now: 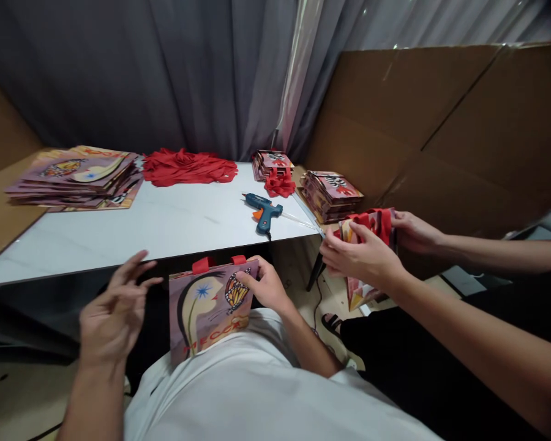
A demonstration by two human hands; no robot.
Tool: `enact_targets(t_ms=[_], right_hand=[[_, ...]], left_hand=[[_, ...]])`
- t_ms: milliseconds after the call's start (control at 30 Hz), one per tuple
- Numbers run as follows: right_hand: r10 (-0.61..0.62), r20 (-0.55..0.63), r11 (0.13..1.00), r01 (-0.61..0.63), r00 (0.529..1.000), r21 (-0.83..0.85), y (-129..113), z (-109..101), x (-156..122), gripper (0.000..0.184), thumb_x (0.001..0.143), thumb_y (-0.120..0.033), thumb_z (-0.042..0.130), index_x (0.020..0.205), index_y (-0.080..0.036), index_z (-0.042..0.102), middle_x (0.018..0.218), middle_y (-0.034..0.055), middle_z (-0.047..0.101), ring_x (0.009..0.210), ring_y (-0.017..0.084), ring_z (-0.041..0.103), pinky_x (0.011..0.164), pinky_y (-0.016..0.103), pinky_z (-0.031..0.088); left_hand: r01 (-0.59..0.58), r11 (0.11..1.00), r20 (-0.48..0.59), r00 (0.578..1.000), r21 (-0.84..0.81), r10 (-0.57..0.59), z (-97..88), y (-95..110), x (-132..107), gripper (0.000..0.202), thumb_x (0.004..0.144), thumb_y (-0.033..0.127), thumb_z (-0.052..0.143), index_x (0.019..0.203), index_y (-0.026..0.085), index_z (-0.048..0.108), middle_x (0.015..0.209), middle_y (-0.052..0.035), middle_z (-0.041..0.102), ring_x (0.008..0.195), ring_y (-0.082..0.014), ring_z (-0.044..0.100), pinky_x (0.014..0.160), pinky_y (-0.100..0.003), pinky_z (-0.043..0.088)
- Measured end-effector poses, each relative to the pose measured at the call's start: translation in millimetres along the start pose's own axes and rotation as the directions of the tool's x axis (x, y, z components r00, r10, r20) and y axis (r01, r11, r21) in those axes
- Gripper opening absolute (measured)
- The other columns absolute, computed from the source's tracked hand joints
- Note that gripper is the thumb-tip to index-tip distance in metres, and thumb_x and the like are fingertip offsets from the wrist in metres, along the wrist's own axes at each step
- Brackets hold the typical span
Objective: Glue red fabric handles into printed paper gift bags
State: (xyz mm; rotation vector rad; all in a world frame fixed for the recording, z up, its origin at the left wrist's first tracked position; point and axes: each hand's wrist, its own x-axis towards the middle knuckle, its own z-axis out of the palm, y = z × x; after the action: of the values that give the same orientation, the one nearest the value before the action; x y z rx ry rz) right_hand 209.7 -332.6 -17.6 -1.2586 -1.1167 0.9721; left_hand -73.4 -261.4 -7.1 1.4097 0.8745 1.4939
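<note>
The printed bag (213,309) with red ribbon loops (203,264) stands at the table's near side, resting against the white shirt (257,392). The right hand (265,283) has its grip closed on the bag's right edge, thumb across the front; the left hand (118,306) hangs apart to the left, fingers loosely spread, its grip holding nothing visible. With just one edge pinched, the left side could swing or sag, and a hard squeeze could crease the panel. The glue gun (264,212) lies near the table's (179,220) near edge, its cord over the side, so a snagged cord could drag it off. Farther right, a co-worker's hands (365,257) hold another bag (356,294), near enough for a bumped arm to jog the hold.
</note>
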Motion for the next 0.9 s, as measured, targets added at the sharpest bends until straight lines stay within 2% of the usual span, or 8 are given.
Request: enact_targets(t_ms=[67,133,233,300,433,567,700,900], right_hand=[[-0.009,0.011,1.000,0.009,1.000,0.002,0,0,-2,0.047,0.084,-0.061,0.087,0.103,-0.021,0.069,0.087,-0.0028,0.070,0.078,0.016,0.062,0.076,0.028,0.053],[-0.019,0.016,1.000,0.019,1.000,0.018,0,2,-4,0.046,0.086,-0.061,0.086,0.104,-0.022,0.069,0.088,-0.0031,0.070,0.079,0.016,0.063,0.078,0.028,0.053],[-0.021,0.027,1.000,0.020,0.999,0.022,-1,6,-7,0.046,0.087,-0.060,0.085,0.107,-0.022,0.068,0.088,-0.0033,0.069,0.079,0.016,0.062,0.078,0.029,0.053],[-0.030,0.027,1.000,0.030,0.999,-0.002,-3,9,-10,0.046,0.087,-0.060,0.085,0.109,-0.023,0.069,0.089,-0.0032,0.069,0.078,0.016,0.062,0.078,0.029,0.053],[-0.025,0.003,0.999,0.025,1.000,-0.036,-8,11,-15,0.044,0.085,-0.057,0.086,0.108,-0.023,0.070,0.089,-0.0022,0.071,0.079,0.018,0.063,0.077,0.030,0.053],[-0.024,0.024,0.999,0.023,0.999,0.046,-17,12,-20,0.045,0.083,-0.055,0.087,0.108,-0.023,0.068,0.095,0.0009,0.073,0.084,0.019,0.067,0.078,0.031,0.057],[-0.164,0.029,0.982,0.161,0.986,0.098,-31,12,-31,0.050,0.085,-0.059,0.086,0.115,-0.025,0.065,0.104,0.0039,0.075,0.092,0.023,0.072,0.084,0.035,0.061],[-0.471,0.136,0.881,0.471,0.872,0.030,-44,8,-44,0.061,0.089,-0.075,0.079,0.123,-0.027,0.063,0.112,0.0099,0.073,0.100,0.028,0.073,0.093,0.045,0.061]], left_hand=[[0.019,0.999,-0.239,0.971,0.031,-0.011,-11.6,-12,7,0.042,0.079,0.051,0.095,0.076,0.021,0.065,0.148,0.0014,0.076,0.135,-0.0351,0.072,0.101,-0.049,0.069],[0.130,0.978,-0.324,0.944,0.163,-0.071,-22.6,-25,12,0.042,0.068,0.045,0.101,0.092,0.024,0.074,0.138,0.0022,0.080,0.132,-0.0358,0.073,0.099,-0.048,0.069],[0.254,0.935,-0.195,0.958,0.247,-0.209,-31.9,-30,14,0.049,0.073,0.053,0.098,0.111,0.027,0.080,0.122,0.0014,0.085,0.114,-0.0308,0.081,0.085,-0.039,0.071],[0.259,0.939,0.028,0.962,0.227,-0.272,-30.2,-23,10,0.048,0.087,0.067,0.085,0.108,0.024,0.083,0.111,-0.0032,0.087,0.102,-0.0285,0.083,0.079,-0.035,0.072],[0.187,0.964,0.392,0.886,0.189,-0.249,-7.8,1,-4,0.072,0.083,0.087,0.077,0.095,0.017,0.087,0.090,-0.0148,0.085,0.086,-0.0337,0.084,0.074,-0.042,0.072],[0.156,0.938,0.328,0.908,0.311,-0.260,22.6,20,-16,0.063,0.081,0.075,0.086,0.105,0.018,0.087,0.091,-0.0118,0.086,0.085,-0.0322,0.083,0.074,-0.040,0.072],[0.042,0.963,0.312,0.942,0.265,-0.127,36.7,34,-24,0.058,0.082,0.065,0.090,0.115,0.018,0.083,0.110,-0.0138,0.086,0.100,-0.0323,0.083,0.089,-0.041,0.071],[-0.091,0.996,0.271,0.959,0.021,0.082,33.8,44,-37,0.072,0.071,0.063,0.099,0.126,0.022,0.077,0.111,-0.0131,0.085,0.104,-0.0346,0.083,0.093,-0.045,0.071]])
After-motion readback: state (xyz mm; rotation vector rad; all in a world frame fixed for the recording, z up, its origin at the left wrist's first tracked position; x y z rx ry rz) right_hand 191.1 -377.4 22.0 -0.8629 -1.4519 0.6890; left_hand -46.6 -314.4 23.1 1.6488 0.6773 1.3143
